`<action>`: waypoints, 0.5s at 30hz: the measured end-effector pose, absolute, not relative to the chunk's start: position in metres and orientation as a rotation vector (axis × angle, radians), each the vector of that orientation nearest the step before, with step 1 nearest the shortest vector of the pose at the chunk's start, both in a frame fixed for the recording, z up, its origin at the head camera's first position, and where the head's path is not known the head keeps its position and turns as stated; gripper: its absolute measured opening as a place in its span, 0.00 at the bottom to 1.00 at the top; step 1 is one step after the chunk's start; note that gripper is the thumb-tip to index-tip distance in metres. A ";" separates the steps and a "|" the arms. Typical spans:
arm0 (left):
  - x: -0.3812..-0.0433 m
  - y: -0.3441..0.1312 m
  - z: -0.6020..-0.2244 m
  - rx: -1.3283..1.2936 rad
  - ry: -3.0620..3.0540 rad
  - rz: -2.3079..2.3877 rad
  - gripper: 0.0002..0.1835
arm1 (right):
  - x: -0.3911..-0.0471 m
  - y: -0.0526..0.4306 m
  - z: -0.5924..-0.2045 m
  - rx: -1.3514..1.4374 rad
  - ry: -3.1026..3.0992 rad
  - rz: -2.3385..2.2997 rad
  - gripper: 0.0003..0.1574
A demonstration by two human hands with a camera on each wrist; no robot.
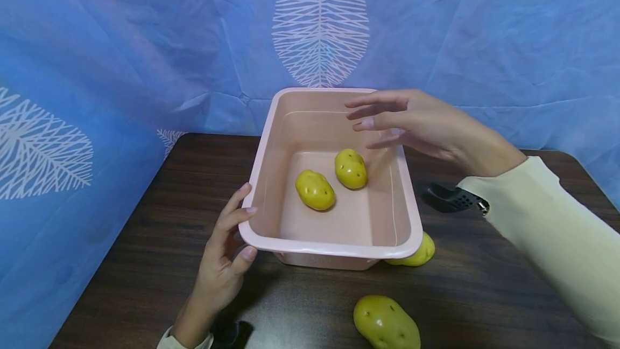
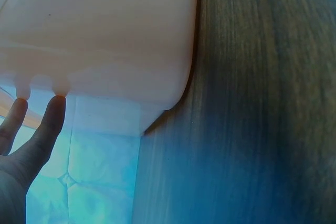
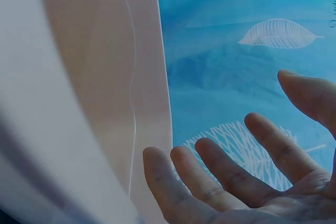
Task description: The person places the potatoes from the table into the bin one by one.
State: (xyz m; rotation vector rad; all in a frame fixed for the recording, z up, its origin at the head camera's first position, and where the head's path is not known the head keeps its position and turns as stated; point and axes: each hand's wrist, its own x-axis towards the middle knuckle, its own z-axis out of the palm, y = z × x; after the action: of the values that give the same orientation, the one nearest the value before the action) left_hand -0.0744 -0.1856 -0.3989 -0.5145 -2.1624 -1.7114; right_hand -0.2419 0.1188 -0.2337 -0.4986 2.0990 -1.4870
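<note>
Two shiny yellow-green potatoes, one left and one right, lie on the floor of a pale pink plastic basin. My left hand rests at the basin's near left corner, its fingertips touching the rim. In the left wrist view, two straight fingers touch the basin's outer wall. Above the right rim hovers my right hand, fingers spread and holding nothing. Another potato is partly hidden by the near right corner. A further potato lies in front, cut off by the frame's bottom edge.
The basin stands on a dark wooden table. Behind and to the left hangs a blue cloth with white leaf prints. A black strap shows beside the right sleeve.
</note>
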 end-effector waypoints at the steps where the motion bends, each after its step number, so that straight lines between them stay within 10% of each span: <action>1: -0.074 -0.186 -0.399 -0.513 -2.165 -1.713 0.27 | -0.240 0.121 -0.234 -0.501 2.106 -1.485 0.30; 15: -0.071 -0.191 -0.401 -0.512 -2.184 -1.687 0.27 | -0.217 0.143 -0.239 -0.552 2.155 -1.475 0.28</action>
State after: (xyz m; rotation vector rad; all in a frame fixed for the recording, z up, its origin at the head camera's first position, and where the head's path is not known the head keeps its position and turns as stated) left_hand -0.0707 -0.1908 -0.4012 -0.5121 -2.1841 -1.6868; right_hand -0.2168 0.1429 -0.2387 -0.5523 2.1555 -1.4754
